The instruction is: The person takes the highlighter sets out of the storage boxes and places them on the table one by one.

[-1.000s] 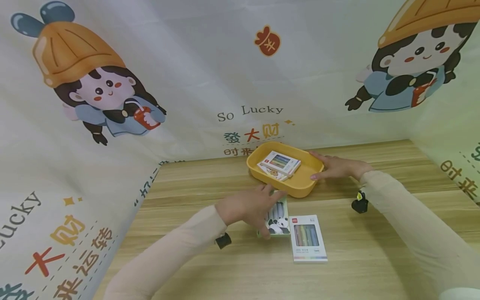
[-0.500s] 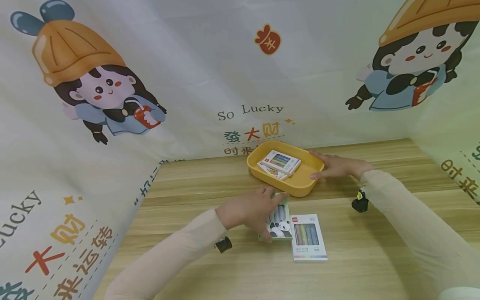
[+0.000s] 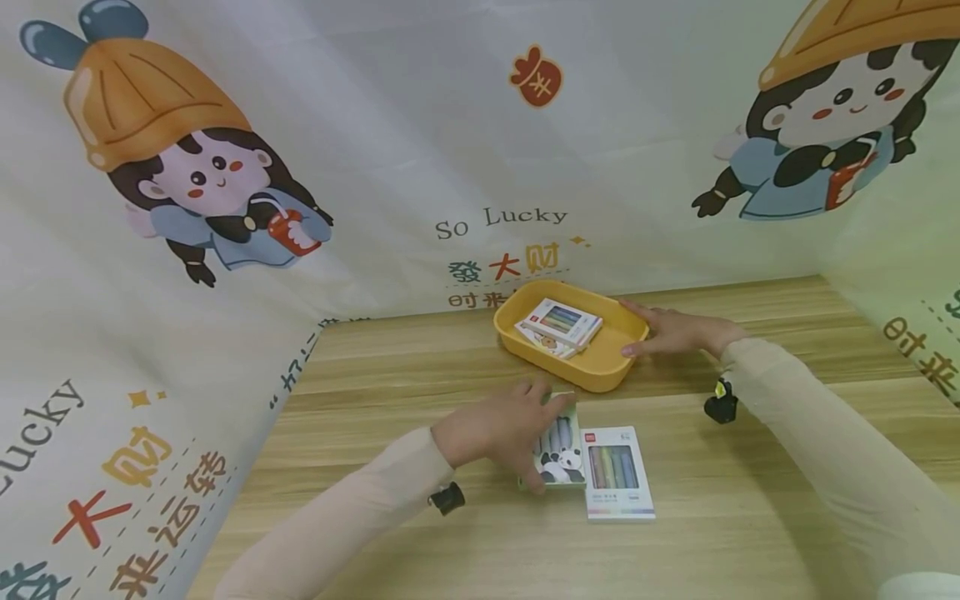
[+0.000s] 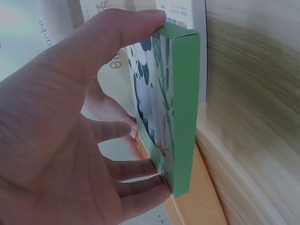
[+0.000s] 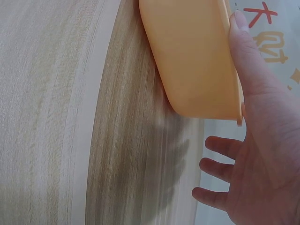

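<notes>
My left hand [image 3: 498, 425] spans a green crayon box [image 3: 561, 454] with pandas on its front. In the left wrist view, the thumb presses one end of this crayon box [image 4: 185, 112] and fingertips hold the other. Whether it touches the table cannot be told. A white crayon box [image 3: 618, 475] with a clear window lies close on its right. My right hand [image 3: 682, 332] rests on the right end of a yellow bin [image 3: 603, 377]. Its thumb [image 5: 248, 56] lies along the bin's rim in the right wrist view, while several fingers extend loosely below.
Inside the bin, another white crayon box [image 3: 562, 323] lies on a box with a cartoon picture [image 3: 543, 342]. The wood-grain table [image 3: 420, 533] ends at a printed cloth backdrop [image 3: 390, 150] behind the bin, with more cloth at both sides.
My left hand and the panda crayon box have shifted slightly toward me, away from the bin. The right hand and the bin stay where they were.
</notes>
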`<act>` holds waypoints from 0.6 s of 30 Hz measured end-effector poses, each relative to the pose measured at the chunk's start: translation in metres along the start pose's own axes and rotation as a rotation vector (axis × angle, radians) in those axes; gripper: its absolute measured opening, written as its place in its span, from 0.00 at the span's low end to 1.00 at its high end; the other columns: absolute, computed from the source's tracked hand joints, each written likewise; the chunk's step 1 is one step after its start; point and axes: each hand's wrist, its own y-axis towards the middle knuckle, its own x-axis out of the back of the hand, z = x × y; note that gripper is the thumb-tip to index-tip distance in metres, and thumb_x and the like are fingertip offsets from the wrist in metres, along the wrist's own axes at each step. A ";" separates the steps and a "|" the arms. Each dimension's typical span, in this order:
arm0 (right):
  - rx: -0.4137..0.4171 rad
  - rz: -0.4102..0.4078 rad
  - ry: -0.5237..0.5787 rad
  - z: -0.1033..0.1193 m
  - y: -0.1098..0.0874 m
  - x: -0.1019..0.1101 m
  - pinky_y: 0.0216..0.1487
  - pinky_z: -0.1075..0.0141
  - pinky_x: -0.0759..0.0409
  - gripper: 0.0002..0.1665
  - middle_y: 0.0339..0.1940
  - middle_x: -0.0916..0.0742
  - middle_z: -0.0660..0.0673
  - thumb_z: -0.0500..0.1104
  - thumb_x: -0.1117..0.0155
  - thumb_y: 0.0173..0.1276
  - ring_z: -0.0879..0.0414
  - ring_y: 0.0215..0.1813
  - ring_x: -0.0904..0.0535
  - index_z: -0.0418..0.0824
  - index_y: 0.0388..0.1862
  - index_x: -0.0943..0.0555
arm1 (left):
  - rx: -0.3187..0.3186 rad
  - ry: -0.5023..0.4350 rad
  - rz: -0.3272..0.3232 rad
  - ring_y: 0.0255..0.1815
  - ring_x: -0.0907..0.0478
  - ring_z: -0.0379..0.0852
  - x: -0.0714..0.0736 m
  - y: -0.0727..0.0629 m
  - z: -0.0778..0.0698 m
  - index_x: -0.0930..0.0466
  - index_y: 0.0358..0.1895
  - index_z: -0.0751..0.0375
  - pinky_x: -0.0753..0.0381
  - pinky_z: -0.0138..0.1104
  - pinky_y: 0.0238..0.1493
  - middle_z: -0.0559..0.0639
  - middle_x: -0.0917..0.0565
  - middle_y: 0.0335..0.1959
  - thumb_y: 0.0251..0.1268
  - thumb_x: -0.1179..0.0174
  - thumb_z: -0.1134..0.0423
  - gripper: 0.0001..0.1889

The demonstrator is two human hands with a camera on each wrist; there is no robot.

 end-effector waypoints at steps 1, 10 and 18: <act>0.001 0.000 0.001 0.001 0.000 0.000 0.75 0.32 0.47 0.63 0.80 0.46 0.27 0.69 0.40 0.65 0.26 0.78 0.48 0.42 0.82 0.62 | -0.001 -0.002 0.001 0.71 0.35 0.53 -0.001 0.000 0.000 0.54 0.80 0.46 0.30 0.45 0.73 0.56 0.36 0.73 0.40 0.23 0.38 0.63; -0.008 0.008 0.009 0.003 -0.001 0.000 0.76 0.32 0.48 0.62 0.80 0.47 0.27 0.68 0.40 0.65 0.27 0.78 0.49 0.43 0.82 0.62 | -0.012 -0.030 0.016 0.73 0.36 0.55 -0.009 0.002 0.000 0.54 0.80 0.45 0.27 0.46 0.70 0.58 0.38 0.74 0.40 0.23 0.39 0.63; -0.014 0.003 0.008 0.002 -0.001 0.000 0.75 0.31 0.47 0.63 0.80 0.46 0.27 0.69 0.40 0.65 0.27 0.78 0.48 0.44 0.82 0.62 | -0.024 -0.024 0.012 0.72 0.35 0.55 -0.017 0.004 0.000 0.52 0.80 0.44 0.27 0.46 0.70 0.59 0.37 0.74 0.39 0.23 0.38 0.63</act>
